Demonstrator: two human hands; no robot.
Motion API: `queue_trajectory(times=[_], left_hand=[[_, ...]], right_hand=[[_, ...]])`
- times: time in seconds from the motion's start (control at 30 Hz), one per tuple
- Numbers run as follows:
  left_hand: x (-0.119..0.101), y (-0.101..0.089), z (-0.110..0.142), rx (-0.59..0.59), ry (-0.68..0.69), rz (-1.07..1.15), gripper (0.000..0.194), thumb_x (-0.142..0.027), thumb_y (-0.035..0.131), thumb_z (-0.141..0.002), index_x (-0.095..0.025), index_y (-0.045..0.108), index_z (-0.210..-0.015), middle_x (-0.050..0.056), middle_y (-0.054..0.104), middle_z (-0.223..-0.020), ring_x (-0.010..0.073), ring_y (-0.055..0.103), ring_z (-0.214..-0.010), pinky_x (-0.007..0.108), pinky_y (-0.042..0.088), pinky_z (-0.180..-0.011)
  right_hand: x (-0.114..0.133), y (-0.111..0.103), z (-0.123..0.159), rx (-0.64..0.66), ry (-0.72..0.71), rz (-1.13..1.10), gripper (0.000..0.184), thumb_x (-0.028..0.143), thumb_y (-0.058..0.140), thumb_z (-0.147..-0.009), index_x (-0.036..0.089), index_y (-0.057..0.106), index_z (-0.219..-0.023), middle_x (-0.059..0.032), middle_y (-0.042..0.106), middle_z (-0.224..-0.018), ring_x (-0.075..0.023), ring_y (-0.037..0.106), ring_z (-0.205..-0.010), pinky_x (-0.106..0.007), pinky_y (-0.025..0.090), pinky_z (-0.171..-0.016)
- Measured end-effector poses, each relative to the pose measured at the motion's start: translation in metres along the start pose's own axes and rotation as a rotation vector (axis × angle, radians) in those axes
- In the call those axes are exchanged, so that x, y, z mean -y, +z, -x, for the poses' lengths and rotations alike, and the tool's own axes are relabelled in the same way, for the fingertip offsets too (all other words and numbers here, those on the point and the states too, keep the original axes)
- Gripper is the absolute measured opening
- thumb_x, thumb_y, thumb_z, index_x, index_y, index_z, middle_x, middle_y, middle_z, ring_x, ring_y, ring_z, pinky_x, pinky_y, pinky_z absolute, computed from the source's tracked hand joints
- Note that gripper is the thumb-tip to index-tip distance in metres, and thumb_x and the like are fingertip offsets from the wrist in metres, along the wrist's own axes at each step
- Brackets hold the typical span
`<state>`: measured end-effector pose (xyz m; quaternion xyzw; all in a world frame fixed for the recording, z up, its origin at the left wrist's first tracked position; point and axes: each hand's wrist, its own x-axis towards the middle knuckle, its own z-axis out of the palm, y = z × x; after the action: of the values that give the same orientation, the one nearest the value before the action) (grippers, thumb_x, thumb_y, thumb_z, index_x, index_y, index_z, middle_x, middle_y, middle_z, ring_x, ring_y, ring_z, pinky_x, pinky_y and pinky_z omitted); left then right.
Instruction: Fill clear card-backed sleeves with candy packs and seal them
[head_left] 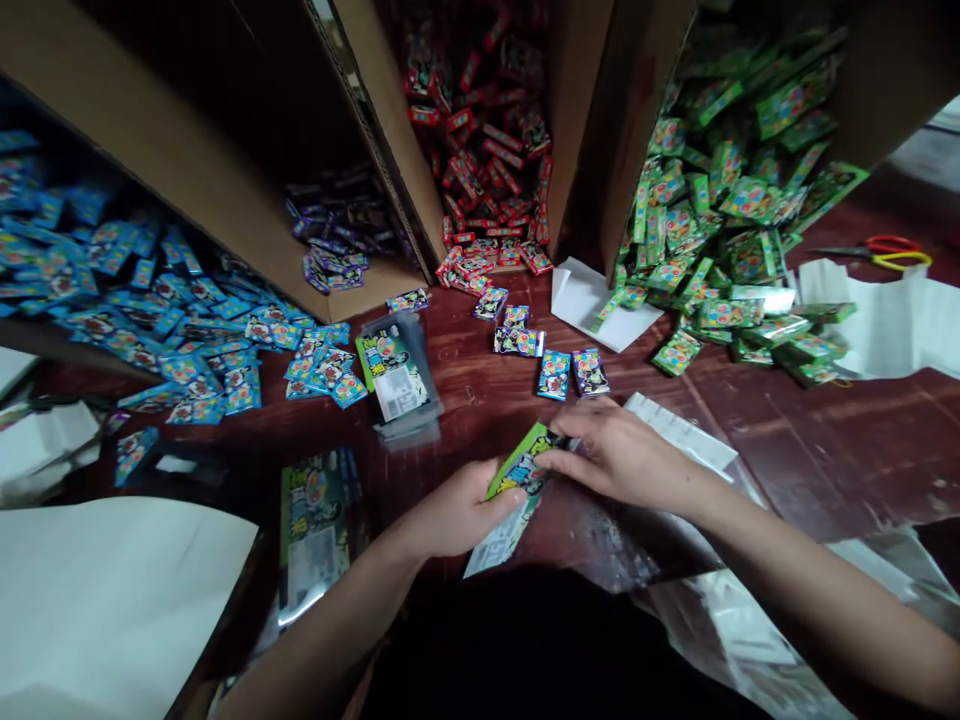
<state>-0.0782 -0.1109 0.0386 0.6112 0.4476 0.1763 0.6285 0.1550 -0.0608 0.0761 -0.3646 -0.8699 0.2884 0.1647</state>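
Note:
Close to my body, my left hand (469,507) grips a printed packaging bag (517,470) with a green edge, colourful lettering and a pale lower part. The fingers of my right hand (619,450) pinch its upper end; whether a small packet is also between them is hidden. Just beyond my right hand lie a blue packet (553,374) and a purple packet (591,372). A stack of similar printed bags (401,375) rests to the left, farther out. Another such stack (315,530) lies nearer, beside my left forearm.
Open cardboard boxes spill blue packets (187,320), purple packets (337,240), red packets (495,190) and green packets (720,230) onto the dark red table (750,430). Scissors (892,252) lie at right. A white sheet (112,600) covers the near left; clear plastic lies near right.

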Motion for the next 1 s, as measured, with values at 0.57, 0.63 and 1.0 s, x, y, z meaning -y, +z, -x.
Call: queue_trajectory(times=[0.57, 0.63, 1.0], left_hand=[[0.02, 0.029, -0.012, -0.641, -0.104, 0.433, 0.033, -0.038, 0.083, -0.073, -0.015, 0.076, -0.095, 0.004, 0.077, -0.093, 0.0174, 0.068, -0.079, 0.027, 0.053, -0.075], [0.019, 0.033, -0.015, -0.672, -0.107, 0.457, 0.033, -0.036, 0.086, -0.069, -0.016, 0.077, -0.093, 0.003, 0.077, -0.091, 0.016, 0.068, -0.078, 0.025, 0.053, -0.074], [0.014, 0.029, -0.014, -0.777, -0.096, 0.161, 0.034, -0.04, 0.084, -0.071, -0.016, 0.077, -0.094, 0.002, 0.078, -0.085, 0.0174, 0.07, -0.074, 0.025, 0.054, -0.067]], right_hand=[[0.012, 0.105, 0.009, -0.408, 0.444, -0.569, 0.03, 0.049, 0.055, -0.097, 0.021, 0.059, -0.108, -0.0025, 0.067, -0.09, -0.0173, 0.063, -0.079, -0.031, 0.052, -0.074], [0.013, 0.105, 0.006, -0.446, 0.434, -0.522, 0.028, 0.047, 0.055, -0.097, 0.021, 0.059, -0.104, -0.0028, 0.066, -0.089, -0.0179, 0.063, -0.078, -0.032, 0.052, -0.072], [-0.002, 0.065, -0.01, -0.551, 0.179, -0.031, 0.06, 0.05, 0.068, -0.088, 0.02, 0.048, -0.136, -0.0153, 0.058, -0.128, -0.0317, 0.053, -0.12, -0.05, 0.047, -0.099]])
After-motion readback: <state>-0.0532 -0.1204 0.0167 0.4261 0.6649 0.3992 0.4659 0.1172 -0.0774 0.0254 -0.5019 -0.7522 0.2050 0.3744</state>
